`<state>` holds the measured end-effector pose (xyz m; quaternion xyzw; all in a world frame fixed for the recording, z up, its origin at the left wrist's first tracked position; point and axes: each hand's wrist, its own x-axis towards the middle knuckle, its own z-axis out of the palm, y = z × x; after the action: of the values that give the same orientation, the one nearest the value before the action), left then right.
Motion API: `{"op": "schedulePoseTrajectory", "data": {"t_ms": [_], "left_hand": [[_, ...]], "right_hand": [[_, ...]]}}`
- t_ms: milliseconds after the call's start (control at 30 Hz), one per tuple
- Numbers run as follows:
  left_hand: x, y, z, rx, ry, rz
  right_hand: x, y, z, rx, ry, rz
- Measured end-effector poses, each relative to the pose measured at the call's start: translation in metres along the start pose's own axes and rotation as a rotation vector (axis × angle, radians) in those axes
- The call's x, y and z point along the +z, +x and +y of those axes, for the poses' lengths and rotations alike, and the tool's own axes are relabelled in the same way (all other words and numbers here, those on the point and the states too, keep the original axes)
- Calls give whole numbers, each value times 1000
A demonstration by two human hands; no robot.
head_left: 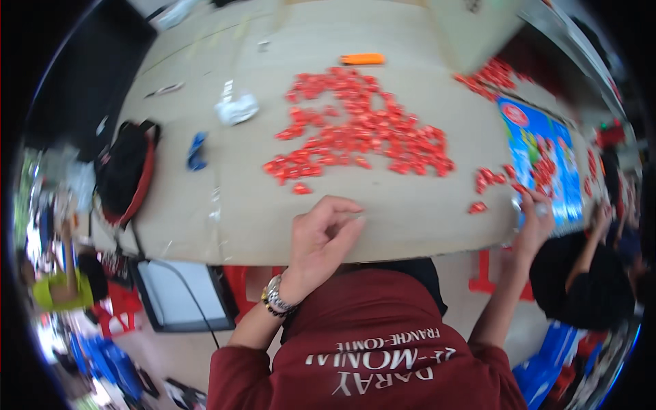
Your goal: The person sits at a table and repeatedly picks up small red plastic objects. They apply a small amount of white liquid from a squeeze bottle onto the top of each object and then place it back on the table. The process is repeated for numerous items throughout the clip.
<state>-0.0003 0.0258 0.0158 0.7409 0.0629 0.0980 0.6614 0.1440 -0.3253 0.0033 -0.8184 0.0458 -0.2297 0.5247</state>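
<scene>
Many small shiny red pieces, probably wrapped candies, lie in a loose spread [369, 130] on the table [239, 198]. My left hand [321, 236] is over the table's near edge, just below that spread, fingers curled and thumb close to the index finger; nothing shows in it. On the right, my right hand [536, 220] pinches a red piece [521, 189] at the left edge of a blue printed sheet or bag [574, 164]. More red pieces rest on the blue printing, and a few loose ones [488, 179] lie left of it.
An orange cutter-like tool [363, 59] lies beyond the spread. Crumpled white plastic [237, 109], a small blue object [197, 152] and a black-and-red bag [127, 173] are on the left. Another red heap [495, 76] is at far right. A person [581, 273] sits close on my right.
</scene>
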Motion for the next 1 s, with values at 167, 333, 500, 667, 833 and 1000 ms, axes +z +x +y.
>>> {"op": "schedulePoseTrajectory", "data": {"t_ms": [167,333,500,667,833,1000], "left_hand": [[-43,18,8,194,488,328],[-113,31,3,225,964,749],[-160,41,0,376,1286,880],[-190,48,-25,111,1261,632],[-157,41,-4,32,3,595],[-89,20,16,5,-675,351]], "right_hand": [[-11,20,42,10,-166,-67],[-14,37,44,-8,-138,-96],[12,3,-32,-4,151,-130],[68,-55,-113,-30,389,-567],[116,-104,-151,-20,455,-938],[153,-120,-173,-297,342,-1120]]}}
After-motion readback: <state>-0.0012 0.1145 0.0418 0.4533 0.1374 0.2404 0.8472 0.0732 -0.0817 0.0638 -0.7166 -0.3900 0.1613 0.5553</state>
